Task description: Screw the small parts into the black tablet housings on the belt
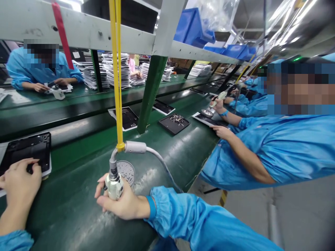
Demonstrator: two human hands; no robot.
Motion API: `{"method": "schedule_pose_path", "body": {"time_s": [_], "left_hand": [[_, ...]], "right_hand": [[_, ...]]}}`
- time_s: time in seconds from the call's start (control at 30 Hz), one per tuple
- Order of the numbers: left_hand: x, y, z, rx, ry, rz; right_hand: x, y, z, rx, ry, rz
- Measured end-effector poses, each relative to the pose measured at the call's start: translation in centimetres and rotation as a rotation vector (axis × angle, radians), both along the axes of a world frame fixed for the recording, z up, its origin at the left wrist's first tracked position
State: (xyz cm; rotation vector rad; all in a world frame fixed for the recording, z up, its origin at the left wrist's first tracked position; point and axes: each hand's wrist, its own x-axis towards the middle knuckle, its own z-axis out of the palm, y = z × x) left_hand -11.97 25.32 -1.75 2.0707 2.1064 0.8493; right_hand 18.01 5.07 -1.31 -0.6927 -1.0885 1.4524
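Note:
My right hand (125,202) is wrapped round a pale electric screwdriver (114,188) with a grey cable at its top. A yellow band (119,132) holds the driver from above. Just behind it, a round perforated metal plate (127,171) lies on the green bench (86,167). At the left, my left hand (22,181) rests over the near part of a black device casing (32,150), which lies on a white sheet. Its thumb and fingers are curled together; what they pinch, if anything, is hidden.
A black tray (175,123) of small metal parts sits mid-bench, near other casings (125,118). A green post (151,94) rises from the bench. A co-worker (261,146) at the right holds a similar driver; another person (44,66) works across. Paper stacks (116,71) stand behind.

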Motion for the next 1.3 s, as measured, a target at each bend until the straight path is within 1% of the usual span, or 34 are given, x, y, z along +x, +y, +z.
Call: {"method": "schedule_pose_path", "body": {"time_s": [0.03, 0.1, 0.2, 0.47, 0.67, 0.8, 0.93, 1.07, 1.3], "left_hand": [[-0.3, 0.1, -0.3, 0.067, 0.001, 0.007], [-0.8, 0.4, -1.0, 0.121, 0.044, 0.01], [-1.3, 1.0, -1.6, 0.091, 0.096, -0.001], [-1.2, 1.7, -1.9, 0.112, 0.132, -0.07], [-1.6, 2.5, -2.4, 0.156, 0.098, -0.138], [-1.4, 2.4, -2.2, 0.215, 0.044, -0.202], [-0.6, 1.5, -1.5, 0.192, 0.029, -0.23], [0.0, 0.8, -1.1, 0.189, 0.027, -0.225], [0.3, 0.5, -1.0, 0.157, 0.04, -0.201]], "right_hand": [[0.0, 0.0, -0.1, 0.003, -0.002, 0.0], [-0.1, 0.1, -0.3, 0.007, -0.004, -0.008], [-0.1, 0.3, -0.5, 0.015, -0.006, -0.019], [0.3, 0.9, -0.5, 0.042, 0.012, -0.061], [0.3, 0.5, -0.7, 0.077, 0.006, -0.034], [0.2, 0.3, -0.7, 0.109, -0.019, -0.041], [0.4, 0.2, -0.7, 0.133, -0.028, -0.077], [0.5, 0.1, -0.7, 0.14, -0.032, -0.102], [0.8, -0.1, -0.4, 0.161, -0.07, -0.126]]}}
